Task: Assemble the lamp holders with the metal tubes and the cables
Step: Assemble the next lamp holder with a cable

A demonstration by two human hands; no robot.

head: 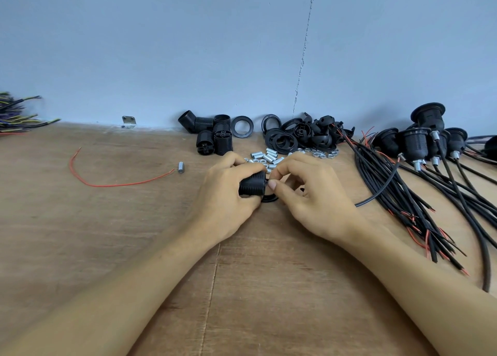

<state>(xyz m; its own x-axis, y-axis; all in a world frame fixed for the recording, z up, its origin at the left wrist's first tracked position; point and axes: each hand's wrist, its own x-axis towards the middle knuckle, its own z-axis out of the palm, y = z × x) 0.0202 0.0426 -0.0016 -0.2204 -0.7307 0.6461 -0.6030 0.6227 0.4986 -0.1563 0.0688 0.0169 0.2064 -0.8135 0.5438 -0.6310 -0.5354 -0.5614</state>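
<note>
The lamp holder [252, 185] is gripped by the left hand [223, 194] over the bench [134, 221], axis lying left-right — its right end is met by the right hand [309, 197], pinching a small part [268, 179] that is largely hidden.

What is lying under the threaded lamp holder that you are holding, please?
A black ring shows on the table just below the lamp holder. Only its near edge is visible; the left hand and right hand cover the rest.

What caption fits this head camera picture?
Left hand grips a black lamp holder while the right hand pinches its end.
</note>
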